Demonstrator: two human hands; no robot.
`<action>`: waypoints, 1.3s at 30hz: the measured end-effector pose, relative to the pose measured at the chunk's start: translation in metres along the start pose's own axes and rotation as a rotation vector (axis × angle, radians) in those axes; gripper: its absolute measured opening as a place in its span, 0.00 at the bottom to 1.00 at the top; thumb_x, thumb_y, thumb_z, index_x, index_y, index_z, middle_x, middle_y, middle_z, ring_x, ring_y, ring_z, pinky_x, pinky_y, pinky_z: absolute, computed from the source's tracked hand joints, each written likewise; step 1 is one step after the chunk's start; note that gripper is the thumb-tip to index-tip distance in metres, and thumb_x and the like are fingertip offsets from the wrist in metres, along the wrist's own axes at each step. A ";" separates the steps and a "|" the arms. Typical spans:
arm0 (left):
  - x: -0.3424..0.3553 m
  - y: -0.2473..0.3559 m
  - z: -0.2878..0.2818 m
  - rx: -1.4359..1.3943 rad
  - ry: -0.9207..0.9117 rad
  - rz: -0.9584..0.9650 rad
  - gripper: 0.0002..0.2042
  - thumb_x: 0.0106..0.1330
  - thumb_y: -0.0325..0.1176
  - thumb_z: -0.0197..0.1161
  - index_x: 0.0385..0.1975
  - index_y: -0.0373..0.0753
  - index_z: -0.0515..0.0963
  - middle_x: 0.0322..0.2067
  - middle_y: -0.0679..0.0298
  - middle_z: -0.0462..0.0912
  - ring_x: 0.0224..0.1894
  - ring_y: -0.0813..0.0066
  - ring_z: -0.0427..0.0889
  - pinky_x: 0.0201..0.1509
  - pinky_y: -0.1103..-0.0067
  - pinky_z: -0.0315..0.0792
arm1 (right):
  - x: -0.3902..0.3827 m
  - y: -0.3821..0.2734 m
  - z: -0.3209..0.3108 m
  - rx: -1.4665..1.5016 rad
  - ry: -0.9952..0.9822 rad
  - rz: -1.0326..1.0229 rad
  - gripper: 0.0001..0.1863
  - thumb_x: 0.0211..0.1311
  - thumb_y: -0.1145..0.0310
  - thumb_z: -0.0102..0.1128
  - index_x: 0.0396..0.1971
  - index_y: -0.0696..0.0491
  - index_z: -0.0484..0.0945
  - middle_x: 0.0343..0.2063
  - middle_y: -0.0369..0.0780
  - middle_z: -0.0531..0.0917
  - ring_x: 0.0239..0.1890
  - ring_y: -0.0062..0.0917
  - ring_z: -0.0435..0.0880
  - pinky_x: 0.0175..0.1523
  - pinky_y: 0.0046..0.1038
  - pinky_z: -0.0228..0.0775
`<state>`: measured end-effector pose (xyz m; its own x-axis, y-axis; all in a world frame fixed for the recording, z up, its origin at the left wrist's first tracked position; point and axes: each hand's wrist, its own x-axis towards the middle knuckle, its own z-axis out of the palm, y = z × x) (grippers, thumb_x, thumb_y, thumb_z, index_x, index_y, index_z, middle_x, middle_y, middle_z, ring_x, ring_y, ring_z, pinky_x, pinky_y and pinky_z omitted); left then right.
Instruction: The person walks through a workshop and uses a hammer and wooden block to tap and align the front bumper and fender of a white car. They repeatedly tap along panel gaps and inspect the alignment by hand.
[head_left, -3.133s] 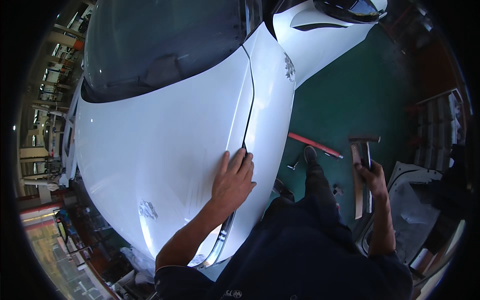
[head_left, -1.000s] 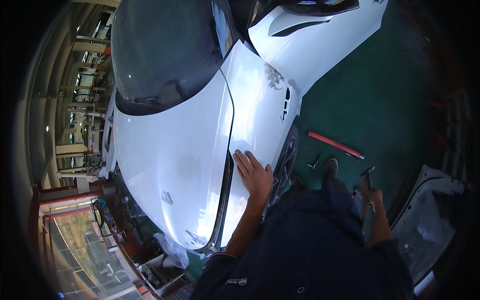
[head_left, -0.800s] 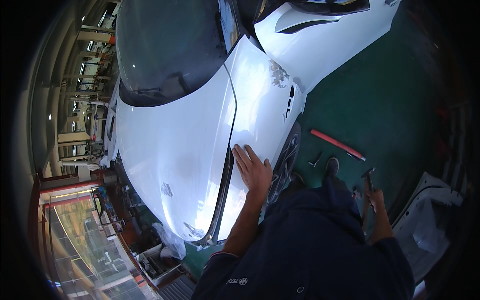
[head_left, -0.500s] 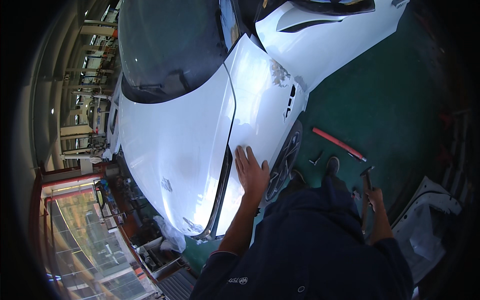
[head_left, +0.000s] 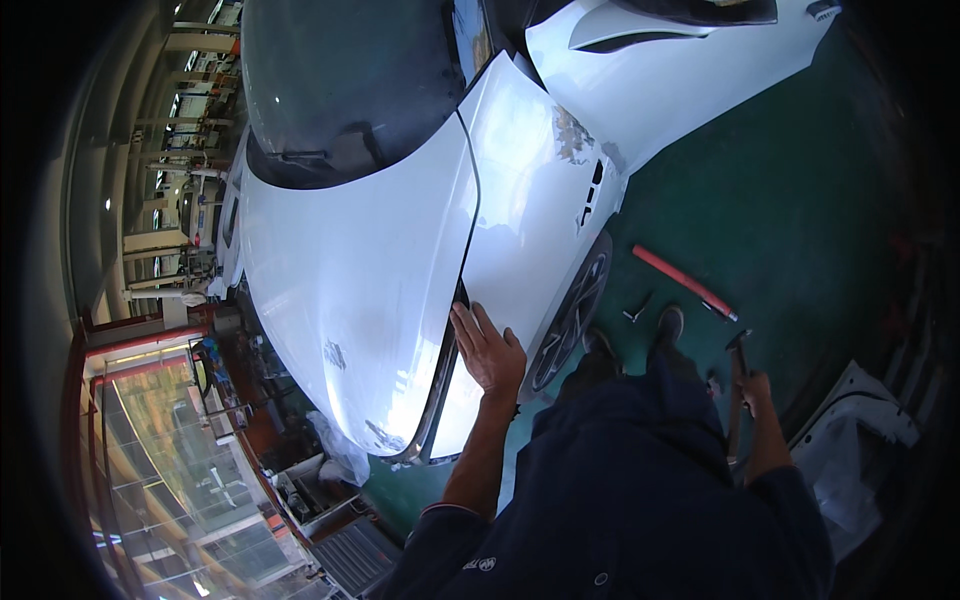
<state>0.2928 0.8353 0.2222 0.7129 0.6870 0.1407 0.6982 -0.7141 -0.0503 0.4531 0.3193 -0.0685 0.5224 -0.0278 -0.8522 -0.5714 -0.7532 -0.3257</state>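
Note:
My left hand [head_left: 489, 352] lies flat with its fingers stretched out on the white car's front fender [head_left: 515, 235]. Its fingertips reach the dark gap beside the hood [head_left: 360, 260], near the headlight [head_left: 440, 385]. Down at my right side, my right hand [head_left: 756, 391] is closed round the handle of a hammer [head_left: 738, 342], whose head points up and away from me. Grey sanded patches mark the hood's front and the fender's rear end, next to a slotted opening [head_left: 590, 190]. The front wheel [head_left: 573, 318] shows below the fender.
An opened white door [head_left: 650, 90] spreads at the far right. On the green floor lie a red bar [head_left: 685, 282] and a small dark tool [head_left: 637, 308], just beyond my shoes [head_left: 670, 322]. A loose white panel [head_left: 860, 400] stands at right; a grey tool cabinet [head_left: 355, 555] is at lower left.
My left hand has slid left across the fender to the hood's edge. The hammer stays in my right hand. The whole view has shifted slightly.

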 end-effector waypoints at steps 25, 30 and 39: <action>-0.089 -0.074 0.014 -0.208 0.140 -0.341 0.36 0.65 0.37 0.66 0.73 0.33 0.62 0.77 0.48 0.56 0.81 0.50 0.51 0.81 0.51 0.45 | -0.021 -0.063 -0.043 -0.316 -0.084 -0.170 0.11 0.60 0.66 0.70 0.30 0.58 0.79 0.15 0.36 0.75 0.12 0.24 0.71 0.17 0.33 0.58; -0.204 -0.164 0.019 -0.133 0.143 -0.691 0.34 0.70 0.40 0.61 0.75 0.38 0.60 0.78 0.57 0.56 0.81 0.53 0.50 0.81 0.50 0.43 | -0.013 -0.080 -0.023 -0.513 -0.097 -0.331 0.15 0.59 0.62 0.72 0.28 0.60 0.80 0.16 0.37 0.76 0.17 0.23 0.73 0.22 0.35 0.61; -0.304 -0.299 0.033 -0.224 0.336 -0.933 0.29 0.76 0.45 0.57 0.73 0.39 0.64 0.75 0.56 0.63 0.78 0.53 0.58 0.77 0.52 0.55 | 0.028 -0.107 0.025 -0.790 -0.136 -0.634 0.23 0.56 0.55 0.75 0.25 0.63 0.81 0.18 0.40 0.79 0.25 0.20 0.76 0.29 0.38 0.66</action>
<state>-0.1306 0.8442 0.1622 -0.1895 0.9344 0.3015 0.9136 0.0553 0.4028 0.5134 0.4159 -0.0675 0.4790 0.5644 -0.6723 0.3915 -0.8229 -0.4119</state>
